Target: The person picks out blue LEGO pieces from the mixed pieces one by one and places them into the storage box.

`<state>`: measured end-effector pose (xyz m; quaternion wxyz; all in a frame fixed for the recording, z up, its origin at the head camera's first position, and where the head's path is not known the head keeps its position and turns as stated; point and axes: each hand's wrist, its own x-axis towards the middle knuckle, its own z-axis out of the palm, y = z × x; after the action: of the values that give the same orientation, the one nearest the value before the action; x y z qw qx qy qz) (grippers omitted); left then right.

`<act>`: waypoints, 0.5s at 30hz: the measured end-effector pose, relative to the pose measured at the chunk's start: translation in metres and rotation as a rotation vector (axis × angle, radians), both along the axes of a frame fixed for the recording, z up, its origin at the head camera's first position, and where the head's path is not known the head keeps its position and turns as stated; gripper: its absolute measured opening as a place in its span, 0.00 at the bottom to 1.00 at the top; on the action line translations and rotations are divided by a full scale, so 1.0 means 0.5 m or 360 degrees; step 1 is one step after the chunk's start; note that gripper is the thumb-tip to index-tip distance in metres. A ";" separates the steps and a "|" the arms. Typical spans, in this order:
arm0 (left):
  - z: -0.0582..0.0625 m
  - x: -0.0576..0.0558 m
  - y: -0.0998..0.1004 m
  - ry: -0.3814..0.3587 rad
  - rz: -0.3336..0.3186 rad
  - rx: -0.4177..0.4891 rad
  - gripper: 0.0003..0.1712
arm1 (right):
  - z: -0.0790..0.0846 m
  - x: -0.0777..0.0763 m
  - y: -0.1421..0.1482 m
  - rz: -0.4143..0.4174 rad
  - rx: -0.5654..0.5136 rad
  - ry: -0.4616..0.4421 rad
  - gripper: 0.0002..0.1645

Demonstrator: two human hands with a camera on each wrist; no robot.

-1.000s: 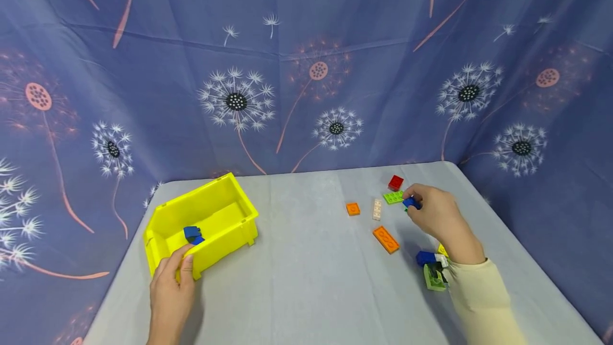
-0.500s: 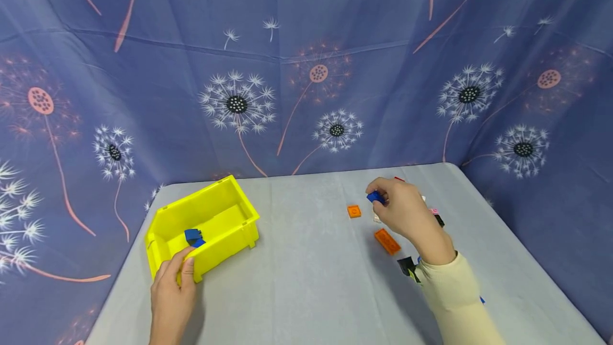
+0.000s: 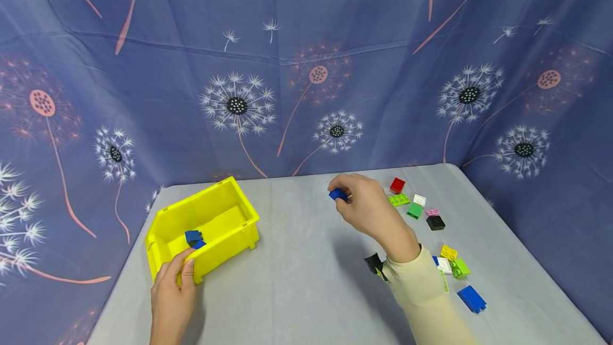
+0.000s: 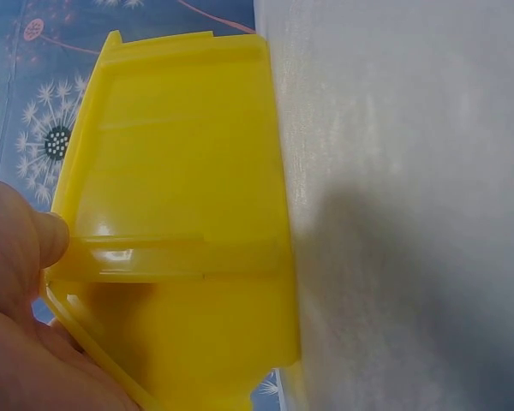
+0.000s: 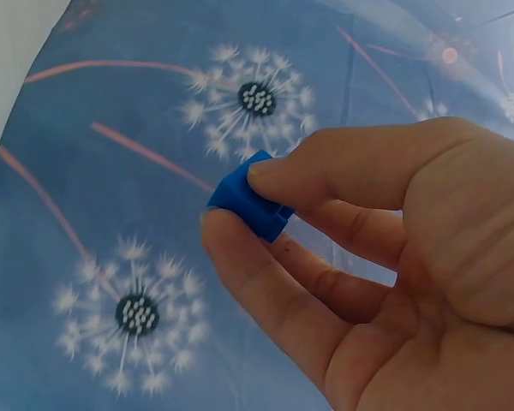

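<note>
My right hand [image 3: 371,206] is raised above the table and pinches a small blue toy brick [image 3: 338,194] between thumb and fingertips. The right wrist view shows that brick [image 5: 248,199] close up, with a sloped side. At the left, my left hand [image 3: 173,297] grips the near rim of a yellow plastic bin [image 3: 227,249]. In the left wrist view the thumb lies on the outer side of the bin wall [image 4: 180,171]. Blue bricks [image 3: 194,237] lie inside the bin, partly hidden by its wall.
Loose bricks lie on the right of the table: red [image 3: 397,185], lime [image 3: 398,199], green [image 3: 414,210], black [image 3: 436,222], yellow [image 3: 448,252], blue [image 3: 472,298] and others. A black piece [image 3: 374,263] shows beside the right sleeve, which hides part of the table. A patterned cloth [image 3: 287,111] hangs behind.
My right hand has lifted the blue brick from the right-hand pile and carried it left toward the table's middle. The left hand has stayed on the bin.
</note>
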<state>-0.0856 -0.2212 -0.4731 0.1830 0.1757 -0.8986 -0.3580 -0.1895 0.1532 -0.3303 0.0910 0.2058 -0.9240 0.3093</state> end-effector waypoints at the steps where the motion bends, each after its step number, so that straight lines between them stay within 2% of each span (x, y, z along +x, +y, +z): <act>1: 0.000 0.000 0.000 -0.0007 0.0001 0.0002 0.20 | 0.003 0.000 -0.008 0.0010 0.0000 0.0009 0.13; 7: -0.004 0.000 0.000 0.0008 0.0007 -0.0014 0.19 | 0.012 -0.002 -0.049 0.0057 -0.0011 0.0003 0.13; 10: -0.006 -0.001 -0.001 0.0045 -0.0001 -0.0024 0.18 | 0.010 -0.005 -0.069 0.0086 -0.0030 0.0000 0.13; 15: -0.005 -0.001 0.000 0.0029 0.0004 -0.0023 0.19 | 0.000 -0.007 -0.100 0.0131 -0.0051 -0.0001 0.14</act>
<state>-0.0861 -0.2214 -0.4756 0.1930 0.1722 -0.8992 -0.3529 -0.1930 0.1034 -0.3302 0.0810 0.2422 -0.9097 0.3275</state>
